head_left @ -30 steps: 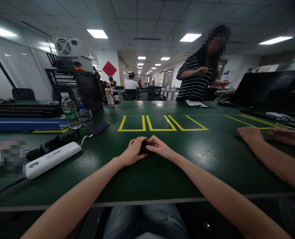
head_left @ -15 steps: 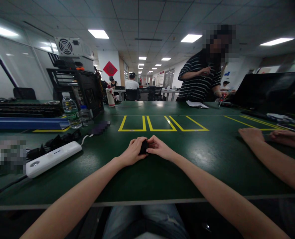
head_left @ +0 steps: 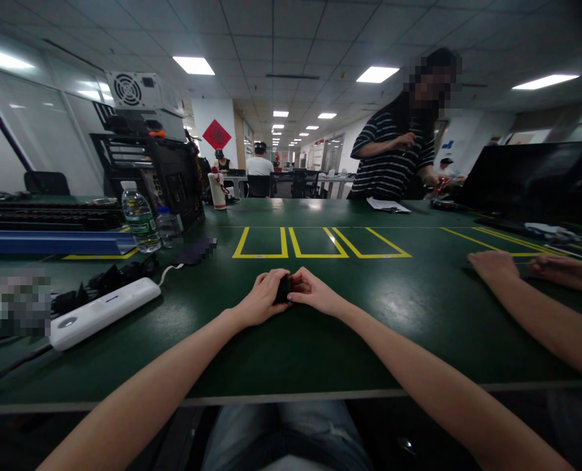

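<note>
A small black object [head_left: 283,290] is held between my two hands, low over the green table [head_left: 301,360]. Its kind cannot be made out, since fingers cover much of it. My left hand [head_left: 262,297] wraps round its left side, fingers over the top and thumb below. From the right, my right hand [head_left: 315,291] pinches its edge with bent fingers and thumb. Beyond my hands, yellow tape outlines [head_left: 319,256] mark the tabletop.
At left lie a white power strip [head_left: 107,314], black cables [head_left: 78,297] and a dark phone-like slab [head_left: 197,250]. Water bottles [head_left: 141,219] stand by an open computer case [head_left: 173,176]. Another person's forearms [head_left: 536,314] rest at right. A person in stripes [head_left: 392,154] stands across the table, near a clipboard [head_left: 388,205].
My hands keep almost the same place and grip on the black object. Across the table, the standing person's lower hand and the red-handled tool have shifted slightly.
</note>
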Demonstrator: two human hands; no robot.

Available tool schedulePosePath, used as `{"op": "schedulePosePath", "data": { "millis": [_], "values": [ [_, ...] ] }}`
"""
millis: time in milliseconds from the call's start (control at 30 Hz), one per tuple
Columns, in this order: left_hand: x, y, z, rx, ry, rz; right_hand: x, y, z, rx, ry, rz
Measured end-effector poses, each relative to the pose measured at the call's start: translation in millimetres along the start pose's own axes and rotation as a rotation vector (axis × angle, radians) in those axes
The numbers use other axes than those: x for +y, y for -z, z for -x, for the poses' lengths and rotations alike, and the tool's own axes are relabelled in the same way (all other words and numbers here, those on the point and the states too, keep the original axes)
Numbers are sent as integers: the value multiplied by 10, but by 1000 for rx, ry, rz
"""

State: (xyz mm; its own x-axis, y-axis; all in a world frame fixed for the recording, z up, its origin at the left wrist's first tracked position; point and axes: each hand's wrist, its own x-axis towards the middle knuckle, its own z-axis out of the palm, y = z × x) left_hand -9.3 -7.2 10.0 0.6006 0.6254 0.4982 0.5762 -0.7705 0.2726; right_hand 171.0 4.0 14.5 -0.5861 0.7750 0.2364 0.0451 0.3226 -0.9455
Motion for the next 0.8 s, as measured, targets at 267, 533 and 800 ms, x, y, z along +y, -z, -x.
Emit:
{"op": "schedulePosePath", "data": {
  "millis": [267,533,800],
  "values": [
    [14,8,1,-2,-3,-6,22,26,-9,44,18,29],
    [18,-6,-6,0,-5,3,-76,9,21,49,52,72],
    [26,21,3,0,-1,3,-85,-5,20,62,62,106]
  ]
}}
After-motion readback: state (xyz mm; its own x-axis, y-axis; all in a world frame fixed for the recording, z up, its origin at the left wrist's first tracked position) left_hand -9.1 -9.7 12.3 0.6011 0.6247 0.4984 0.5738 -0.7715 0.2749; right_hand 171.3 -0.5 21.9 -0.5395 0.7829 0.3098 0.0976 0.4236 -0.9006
